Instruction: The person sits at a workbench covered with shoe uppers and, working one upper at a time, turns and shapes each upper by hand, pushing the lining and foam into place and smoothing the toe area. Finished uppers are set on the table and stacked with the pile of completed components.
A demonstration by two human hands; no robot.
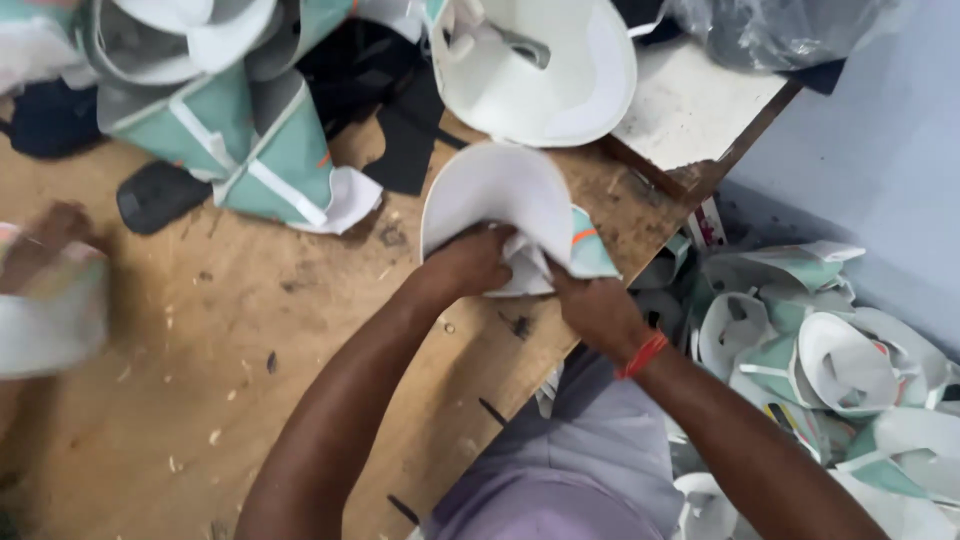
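— At the near edge of the worn wooden table (250, 330), what are the two hands doing?

— Both grip one curved white piece of stiff sheet material with a mint-green and orange edge (500, 195). The left hand (470, 262) is closed on its lower rim from the left, fingers curled into the crumpled white part. The right hand (597, 308), with a red thread band (643, 354) at the wrist, is closed on the same rim from the right, just under the green corner.

— Where does that piece sit?

— It stands up from the table near the right edge, its rounded white face turned towards the far side, held between the hands and touching both.

— And around it?

— Just beyond it, farther off, lies a similar white curved shell (540, 70), open side up. To the far left is a heap of mint-green and white cut pieces (250, 140), with a dark flat object (160, 195) beside it on the wood. Black scraps (410, 130) lie between the heap and the shell.

— Anything off the table?

— To the right, lower down, a pile of the same white and green pieces (830, 360) lies against a pale blue wall (880, 150). At the left edge another person's blurred hand (45, 235) holds something pale; I cannot tell what
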